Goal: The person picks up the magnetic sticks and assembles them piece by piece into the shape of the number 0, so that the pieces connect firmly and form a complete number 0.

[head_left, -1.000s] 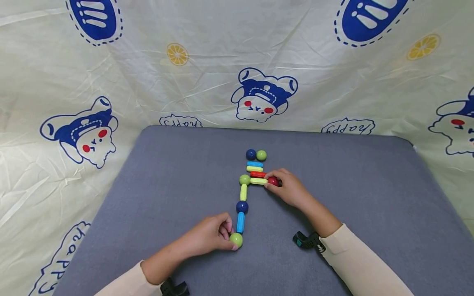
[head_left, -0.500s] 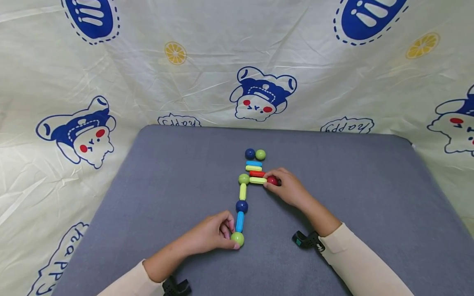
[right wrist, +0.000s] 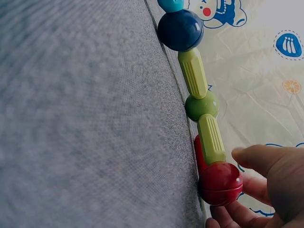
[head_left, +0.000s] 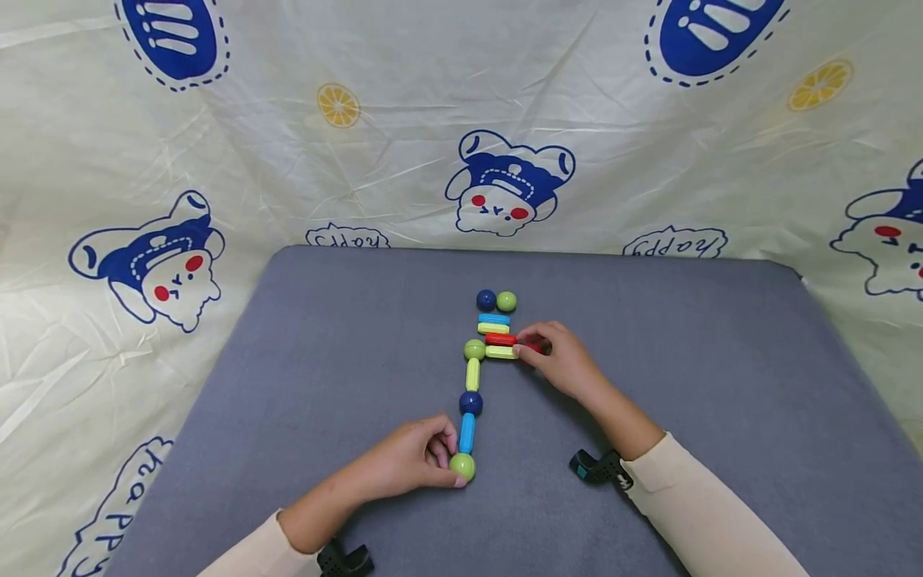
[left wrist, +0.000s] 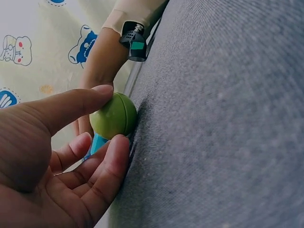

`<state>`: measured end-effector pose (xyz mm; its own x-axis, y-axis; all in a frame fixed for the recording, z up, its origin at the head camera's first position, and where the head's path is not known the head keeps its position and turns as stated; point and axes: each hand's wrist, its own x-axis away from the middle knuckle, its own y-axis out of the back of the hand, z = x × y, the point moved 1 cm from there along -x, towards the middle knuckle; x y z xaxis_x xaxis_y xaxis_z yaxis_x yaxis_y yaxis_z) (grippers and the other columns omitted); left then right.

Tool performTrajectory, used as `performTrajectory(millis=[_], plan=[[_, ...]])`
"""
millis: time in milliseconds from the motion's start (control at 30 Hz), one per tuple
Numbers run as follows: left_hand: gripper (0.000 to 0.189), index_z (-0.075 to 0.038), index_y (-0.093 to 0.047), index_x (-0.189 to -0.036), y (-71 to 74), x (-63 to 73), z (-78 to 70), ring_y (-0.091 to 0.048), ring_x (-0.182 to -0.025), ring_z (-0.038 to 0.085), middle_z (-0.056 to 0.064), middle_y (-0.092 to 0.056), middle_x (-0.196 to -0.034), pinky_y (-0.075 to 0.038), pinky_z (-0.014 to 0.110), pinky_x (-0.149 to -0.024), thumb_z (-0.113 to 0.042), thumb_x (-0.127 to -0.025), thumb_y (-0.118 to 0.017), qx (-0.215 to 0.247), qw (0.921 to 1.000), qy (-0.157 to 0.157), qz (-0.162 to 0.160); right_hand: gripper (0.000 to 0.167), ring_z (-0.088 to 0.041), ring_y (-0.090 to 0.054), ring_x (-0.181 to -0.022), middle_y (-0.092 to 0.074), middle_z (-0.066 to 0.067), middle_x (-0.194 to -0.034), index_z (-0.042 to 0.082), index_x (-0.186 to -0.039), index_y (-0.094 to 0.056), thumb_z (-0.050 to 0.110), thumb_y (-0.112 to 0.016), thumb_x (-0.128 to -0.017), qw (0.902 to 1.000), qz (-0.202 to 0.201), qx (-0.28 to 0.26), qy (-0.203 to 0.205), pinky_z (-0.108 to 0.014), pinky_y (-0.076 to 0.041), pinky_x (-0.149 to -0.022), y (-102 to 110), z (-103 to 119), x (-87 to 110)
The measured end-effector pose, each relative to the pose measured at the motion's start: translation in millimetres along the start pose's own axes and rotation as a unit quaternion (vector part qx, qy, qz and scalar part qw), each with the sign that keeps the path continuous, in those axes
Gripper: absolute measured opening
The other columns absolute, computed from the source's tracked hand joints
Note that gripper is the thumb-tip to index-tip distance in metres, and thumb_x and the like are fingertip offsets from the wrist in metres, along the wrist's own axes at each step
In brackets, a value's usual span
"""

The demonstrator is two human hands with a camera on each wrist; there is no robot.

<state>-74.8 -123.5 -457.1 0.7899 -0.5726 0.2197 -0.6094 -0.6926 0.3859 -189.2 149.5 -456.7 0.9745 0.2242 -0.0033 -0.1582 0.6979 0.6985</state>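
My left hand (head_left: 414, 457) pinches a green ball (left wrist: 113, 116) between thumb and fingertip at the near end of a chain. From it run a blue building stick (head_left: 467, 433), a dark blue ball (head_left: 471, 402), a yellow-green stick (head_left: 473, 375) and a second green ball (head_left: 474, 349). There the chain bends right into another yellow-green stick (right wrist: 212, 137), ending in a red ball (right wrist: 221, 183). The right hand (head_left: 558, 357) has its fingers curled round the red ball, mostly covering it in the head view. Beside that last stick lies a red stick (head_left: 501, 339), close to the right fingertips.
Beyond the red stick lie a loose yellow-green stick (head_left: 493, 328) and a light blue stick (head_left: 494, 319). Farther back sit a dark blue ball (head_left: 486, 300) and a green ball (head_left: 507, 301), side by side. Everything rests on a grey cloth-covered table (head_left: 649, 385) before a printed curtain (head_left: 404, 160).
The right hand's fingers have shifted slightly over the red ball, hiding more of it. The left hand has moved slightly right with the near green ball and stays on it.
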Motion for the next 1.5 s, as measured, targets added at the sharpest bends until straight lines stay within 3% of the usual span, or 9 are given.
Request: performTrajectory(millis=[400,600,800,1167,1333,1500], plan=[[0.044,-0.018,-0.066,-0.126,1.2,0.9,-1.7,-0.061,-0.08,0.007,0.001,-0.064,-0.101,-0.054,0.021,-0.072,-0.019,-0.085,-0.083,0.008,0.9999,-0.01,0.011,0.027,-0.029,-0.064,-0.104,-0.059,-0.014,-0.118,0.011,-0.123,-0.067,0.025,-0.064,-0.101,0.9997,-0.013,-0.02,0.001,-0.04,-0.053,-0.081,0.9,2.2,-2.3],[0.033,-0.023,-0.075,-0.119,0.2,3.0,-0.9,-0.059,-0.08,0.004,-0.002,-0.062,-0.099,-0.053,0.02,-0.074,-0.021,-0.087,-0.082,-0.026,0.9994,-0.02,0.011,0.025,-0.03,-0.062,-0.108,-0.06,-0.014,-0.123,0.011,-0.121,-0.069,0.024,-0.065,-0.1,1.0,-0.002,-0.003,0.006,-0.045,-0.052,-0.086,0.6,4.5,-8.6],[0.027,-0.026,-0.077,-0.114,-0.1,2.4,-0.1,-0.059,-0.08,0.002,-0.008,-0.063,-0.094,-0.053,0.02,-0.073,-0.023,-0.087,-0.081,-0.034,0.9992,-0.018,0.01,0.024,-0.029,-0.062,-0.105,-0.064,-0.014,-0.116,0.009,-0.116,-0.072,0.024,-0.066,-0.099,0.9997,0.018,0.013,0.008,-0.046,-0.051,-0.091,-0.4,4.6,-17.3],[0.027,-0.026,-0.077,-0.114,-0.7,2.0,1.3,-0.059,-0.079,0.003,-0.008,-0.062,-0.093,-0.053,0.021,-0.071,-0.023,-0.087,-0.081,-0.031,0.9993,-0.014,0.012,0.025,-0.024,-0.061,-0.094,-0.069,-0.014,-0.106,0.004,-0.111,-0.073,0.023,-0.067,-0.096,0.9953,0.088,0.032,-0.025,-0.032,-0.049,-0.076,3.8,7.8,-35.8],[0.027,-0.026,-0.077,-0.114,-0.2,2.3,1.0,-0.058,-0.078,0.003,-0.008,-0.061,-0.093,-0.053,0.021,-0.071,-0.023,-0.087,-0.081,-0.031,0.9994,-0.014,0.012,0.024,-0.023,-0.059,-0.092,-0.069,-0.012,-0.105,0.004,-0.109,-0.073,0.024,-0.067,-0.096,0.9903,0.126,0.038,-0.045,-0.03,-0.047,-0.075,8.5,12.5,-43.8],[0.027,-0.026,-0.077,-0.114,-0.5,2.2,1.3,-0.058,-0.078,0.003,-0.008,-0.061,-0.092,-0.052,0.02,-0.071,-0.023,-0.087,-0.081,-0.035,0.9992,-0.016,0.011,0.023,-0.023,-0.058,-0.094,-0.069,-0.011,-0.106,0.006,-0.108,-0.074,0.025,-0.068,-0.096,0.9888,0.134,0.042,-0.049,-0.03,-0.046,-0.076,11.4,12.2,-44.7]])
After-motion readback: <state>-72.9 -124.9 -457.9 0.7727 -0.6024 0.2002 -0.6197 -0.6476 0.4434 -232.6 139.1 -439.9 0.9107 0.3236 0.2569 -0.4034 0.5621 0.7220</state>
